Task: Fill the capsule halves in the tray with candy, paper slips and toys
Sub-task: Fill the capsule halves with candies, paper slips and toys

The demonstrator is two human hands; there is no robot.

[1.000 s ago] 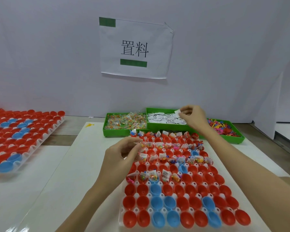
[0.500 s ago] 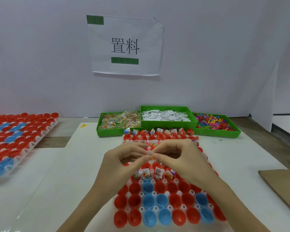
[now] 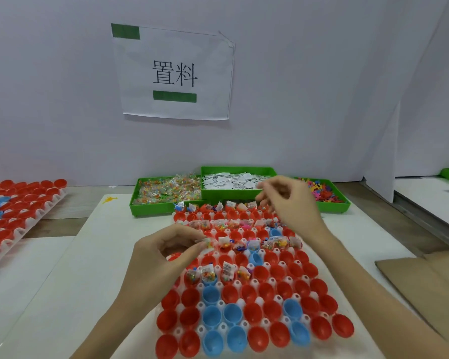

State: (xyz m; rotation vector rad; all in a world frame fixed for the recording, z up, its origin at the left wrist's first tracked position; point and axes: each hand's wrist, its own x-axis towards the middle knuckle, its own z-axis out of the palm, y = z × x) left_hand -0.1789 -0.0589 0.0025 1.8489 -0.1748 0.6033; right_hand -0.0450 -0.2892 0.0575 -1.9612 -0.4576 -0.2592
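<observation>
1. The paper sign [image 3: 175, 73] on the wall behind the capsule tray [image 3: 240, 275] reads "置料" in black, with a green bar above the characters at its top left corner and another below them. The small print on the paper slips is too fine to read.
2. Half a second ago your two hands met over the middle of the capsule tray; now they are apart. Your right hand [image 3: 290, 203] has gone up to the tray's far edge, in front of the slip bin [image 3: 237, 182]. It is blurred, its fingers loosely bent, and I cannot tell whether it holds anything.
3. Your left hand [image 3: 163, 255] stays over the tray's left side, thumb and fingertips pinching a small clear candy packet [image 3: 207, 242].
4. Three green bins stand side by side just beyond the capsule tray: the candy bin [image 3: 166, 193] on the left, the slip bin in the middle, and the toy bin [image 3: 327, 196] on the right.
5. The capsule tray holds red and blue halves. In the nearest filled row, four halves hold packets or slips; the three rows nearer to you are bare.
6. A second tray of capsule halves [image 3: 13, 216] lies well to the left of the capsule tray, and one sheet of brown cardboard [image 3: 420, 281] lies to its right.
</observation>
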